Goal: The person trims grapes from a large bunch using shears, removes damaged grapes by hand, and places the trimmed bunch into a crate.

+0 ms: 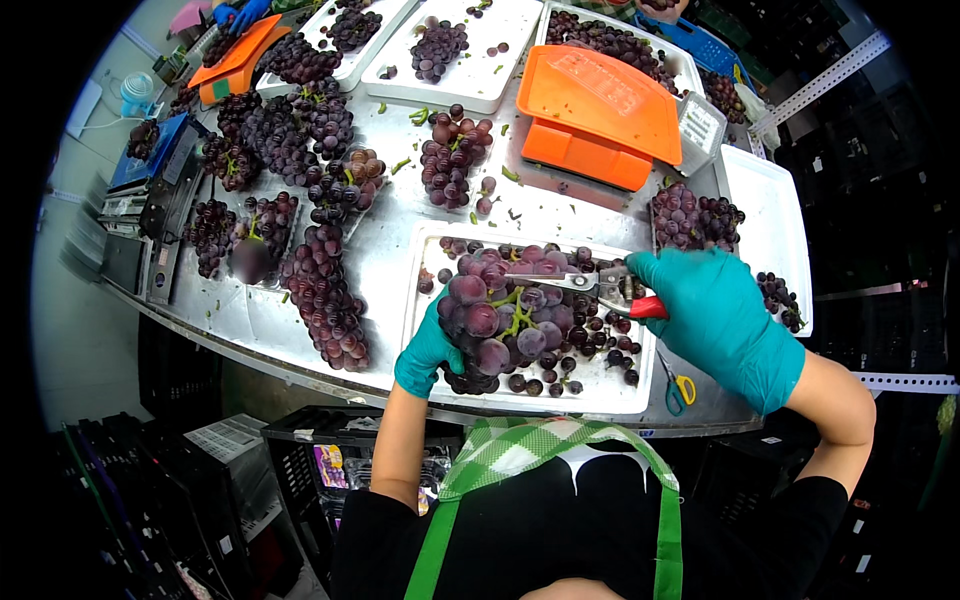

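My left hand (430, 349), in a teal glove, holds a large bunch of purple grapes (493, 356) with green stems above a white plastic tray (525, 401). In my gloved right hand (720, 319) are pruning snips (581, 283) with a red handle; their blades lie across the top of the bunch. Loose grapes (562, 375) are scattered in the tray. Scissors with yellow and teal handles (679, 394) rest on the metal table to the tray's right.
An orange scale (596, 112) stands behind the tray. Grape bunches (330, 300) lie at the left. A grape punnet (694, 217) sits at the right by another white tray (791, 217). Blue-gloved hands (244, 15) of another person work at the far left.
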Demonstrator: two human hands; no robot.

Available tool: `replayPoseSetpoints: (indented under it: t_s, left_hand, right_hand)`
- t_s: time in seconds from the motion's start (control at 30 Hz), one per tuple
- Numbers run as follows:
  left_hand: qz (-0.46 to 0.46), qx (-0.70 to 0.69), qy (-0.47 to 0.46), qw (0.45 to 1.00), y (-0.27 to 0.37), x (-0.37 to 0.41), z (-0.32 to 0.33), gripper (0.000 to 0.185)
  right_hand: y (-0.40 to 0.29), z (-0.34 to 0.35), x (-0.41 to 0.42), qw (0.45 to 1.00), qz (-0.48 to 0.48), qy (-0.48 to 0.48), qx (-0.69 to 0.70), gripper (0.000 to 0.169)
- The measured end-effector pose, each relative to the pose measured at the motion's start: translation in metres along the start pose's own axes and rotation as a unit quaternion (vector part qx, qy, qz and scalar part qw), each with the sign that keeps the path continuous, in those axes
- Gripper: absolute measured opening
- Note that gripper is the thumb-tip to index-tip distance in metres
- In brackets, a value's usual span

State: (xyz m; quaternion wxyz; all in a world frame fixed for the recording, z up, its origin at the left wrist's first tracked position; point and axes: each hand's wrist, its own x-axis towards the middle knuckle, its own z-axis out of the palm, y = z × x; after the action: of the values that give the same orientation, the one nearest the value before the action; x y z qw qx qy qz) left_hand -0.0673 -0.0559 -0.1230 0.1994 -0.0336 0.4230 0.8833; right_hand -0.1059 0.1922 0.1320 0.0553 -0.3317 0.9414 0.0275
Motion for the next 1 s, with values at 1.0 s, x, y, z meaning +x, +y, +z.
replayPoseSetpoints:
  t_s: [1.0]
  left_hand:
    - [-0.03, 0.06, -0.043, 0.997, -0.019, 0.003, -0.014, 0.072]
  right_hand:
    - [-0.01, -0.015, 0.026, 0.991, -0.099, -0.087, -0.033, 0.019]
